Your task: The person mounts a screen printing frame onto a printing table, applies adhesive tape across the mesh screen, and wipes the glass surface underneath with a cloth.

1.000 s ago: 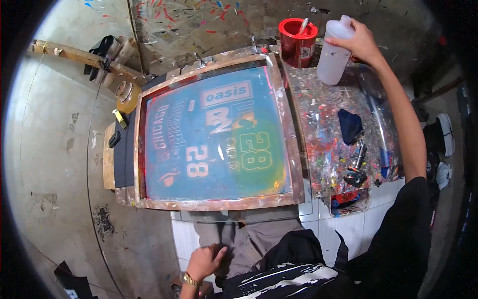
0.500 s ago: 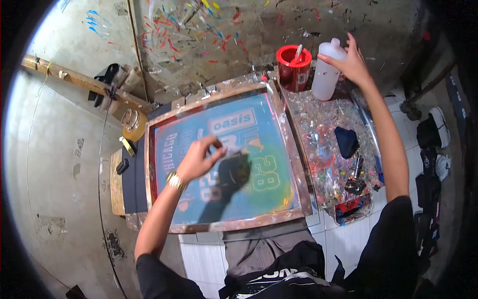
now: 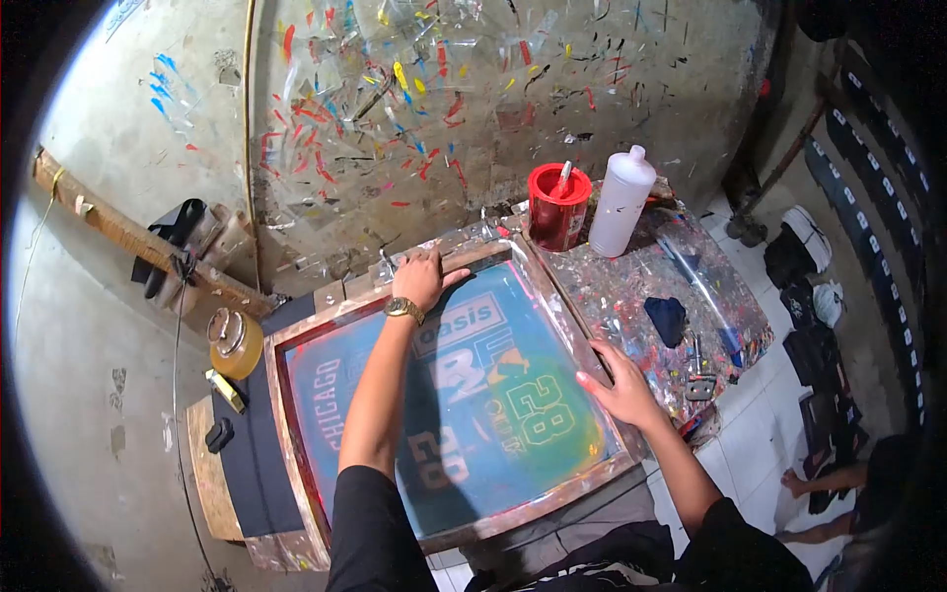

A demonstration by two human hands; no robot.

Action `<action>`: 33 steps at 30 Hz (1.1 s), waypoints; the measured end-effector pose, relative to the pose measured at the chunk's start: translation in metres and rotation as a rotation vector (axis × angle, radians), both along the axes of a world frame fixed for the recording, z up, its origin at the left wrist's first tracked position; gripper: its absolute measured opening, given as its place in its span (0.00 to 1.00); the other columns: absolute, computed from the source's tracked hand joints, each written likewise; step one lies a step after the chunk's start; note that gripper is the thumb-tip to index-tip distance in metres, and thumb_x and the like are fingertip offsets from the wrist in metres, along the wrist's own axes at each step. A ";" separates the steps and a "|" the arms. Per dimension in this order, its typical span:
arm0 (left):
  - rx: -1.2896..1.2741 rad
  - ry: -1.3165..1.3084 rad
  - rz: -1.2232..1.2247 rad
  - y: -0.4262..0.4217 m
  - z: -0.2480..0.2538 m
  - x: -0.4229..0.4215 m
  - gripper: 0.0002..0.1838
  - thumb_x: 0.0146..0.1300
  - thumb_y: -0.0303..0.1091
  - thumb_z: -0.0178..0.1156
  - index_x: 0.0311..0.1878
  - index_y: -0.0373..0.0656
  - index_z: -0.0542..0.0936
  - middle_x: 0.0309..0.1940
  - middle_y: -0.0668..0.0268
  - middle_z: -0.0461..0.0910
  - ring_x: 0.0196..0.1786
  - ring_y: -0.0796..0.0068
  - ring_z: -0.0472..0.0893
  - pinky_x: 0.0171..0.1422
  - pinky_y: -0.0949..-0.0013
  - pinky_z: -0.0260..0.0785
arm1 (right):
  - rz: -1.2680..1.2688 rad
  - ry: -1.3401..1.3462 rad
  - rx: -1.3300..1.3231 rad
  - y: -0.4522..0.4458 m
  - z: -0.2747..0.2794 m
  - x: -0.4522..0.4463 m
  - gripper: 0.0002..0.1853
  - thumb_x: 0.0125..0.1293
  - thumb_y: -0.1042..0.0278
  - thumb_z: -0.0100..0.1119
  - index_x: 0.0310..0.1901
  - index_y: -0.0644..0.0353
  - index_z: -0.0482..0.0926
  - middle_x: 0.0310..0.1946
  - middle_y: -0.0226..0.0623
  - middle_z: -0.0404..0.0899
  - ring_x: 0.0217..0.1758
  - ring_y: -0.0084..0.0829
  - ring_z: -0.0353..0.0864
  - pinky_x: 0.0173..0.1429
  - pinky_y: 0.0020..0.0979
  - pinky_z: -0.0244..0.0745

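Observation:
A wooden screen printing frame [image 3: 286, 414] with blue-green mesh lies in front of me. Its mesh shows reversed-out lettering such as "oasis" and "Chicago", plus number shapes, with a yellow-green patch at the lower right. My left hand [image 3: 422, 280] grips the far rail, fingers over the wood and thumb toward the mesh. On the right rail, my right hand [image 3: 625, 389] is closed around the edge, its thumb on the inner side. A translucent white bottle [image 3: 623, 205] stands upright beyond the frame, beside a red can [image 3: 558, 209] with a light-coloured handle sticking out.
A paint-stained tabletop [image 3: 631, 281] on the right carries a dark cloth [image 3: 666, 321] and small metal parts. Left are a jar of yellow liquid [image 3: 237, 353] and a dark board [image 3: 252, 464]. A wooden beam [image 3: 118, 212] juts from the wall. Another person's legs [image 3: 834, 503] show lower right.
My right hand has let go of the white bottle and come down to the frame's right rail. My left hand has moved from above the mesh to the far rail. The view has shifted.

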State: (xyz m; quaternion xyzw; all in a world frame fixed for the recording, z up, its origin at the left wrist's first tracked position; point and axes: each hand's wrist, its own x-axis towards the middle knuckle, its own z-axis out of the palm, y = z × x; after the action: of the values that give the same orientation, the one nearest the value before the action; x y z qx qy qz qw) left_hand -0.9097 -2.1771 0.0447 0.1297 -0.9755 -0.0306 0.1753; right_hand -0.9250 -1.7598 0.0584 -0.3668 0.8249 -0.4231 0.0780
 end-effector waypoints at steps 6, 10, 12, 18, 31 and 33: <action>-0.016 0.058 0.049 0.004 -0.002 0.000 0.40 0.63 0.72 0.56 0.42 0.34 0.81 0.39 0.45 0.84 0.45 0.45 0.84 0.51 0.50 0.76 | -0.076 0.051 0.062 -0.002 -0.006 0.002 0.32 0.69 0.50 0.66 0.65 0.67 0.73 0.64 0.54 0.75 0.68 0.51 0.74 0.72 0.43 0.68; -0.012 -0.031 0.074 0.005 0.002 0.000 0.41 0.61 0.74 0.57 0.47 0.36 0.82 0.43 0.46 0.84 0.51 0.48 0.83 0.56 0.52 0.76 | 0.004 0.054 0.061 -0.001 0.003 -0.001 0.32 0.70 0.49 0.64 0.65 0.68 0.73 0.64 0.55 0.75 0.69 0.51 0.74 0.72 0.43 0.68; 0.032 -0.067 0.089 0.008 0.007 0.000 0.39 0.61 0.72 0.59 0.44 0.36 0.81 0.42 0.46 0.84 0.51 0.47 0.82 0.55 0.52 0.76 | -0.020 0.100 0.077 0.006 0.009 -0.001 0.32 0.70 0.49 0.64 0.65 0.67 0.74 0.64 0.55 0.75 0.68 0.51 0.74 0.72 0.43 0.68; -0.011 -0.079 0.121 0.002 -0.002 -0.005 0.37 0.61 0.72 0.59 0.40 0.38 0.80 0.38 0.49 0.83 0.46 0.47 0.83 0.53 0.50 0.76 | -0.413 0.270 0.233 0.079 0.061 -0.018 0.23 0.66 0.52 0.67 0.51 0.64 0.80 0.51 0.49 0.80 0.56 0.51 0.79 0.61 0.46 0.73; 0.149 -0.102 0.064 0.005 0.018 0.000 0.39 0.58 0.75 0.59 0.37 0.40 0.81 0.37 0.50 0.84 0.47 0.46 0.83 0.55 0.50 0.74 | -0.566 -0.112 0.030 0.134 -0.007 -0.056 0.11 0.74 0.71 0.60 0.51 0.70 0.81 0.17 0.27 0.73 0.22 0.15 0.68 0.25 0.28 0.61; 0.092 0.083 0.021 0.002 0.006 0.001 0.38 0.58 0.76 0.60 0.33 0.41 0.80 0.34 0.49 0.84 0.41 0.46 0.84 0.49 0.50 0.75 | -0.568 -0.141 0.014 0.130 0.018 -0.053 0.12 0.75 0.70 0.59 0.51 0.72 0.81 0.21 0.25 0.75 0.24 0.14 0.69 0.27 0.26 0.61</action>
State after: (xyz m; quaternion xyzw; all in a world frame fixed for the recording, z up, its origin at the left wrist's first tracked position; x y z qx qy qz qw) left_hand -0.9088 -2.1753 0.0511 0.1464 -0.9635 -0.0790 0.2097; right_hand -0.9777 -1.6298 0.0760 -0.0903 0.8900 -0.4466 0.0160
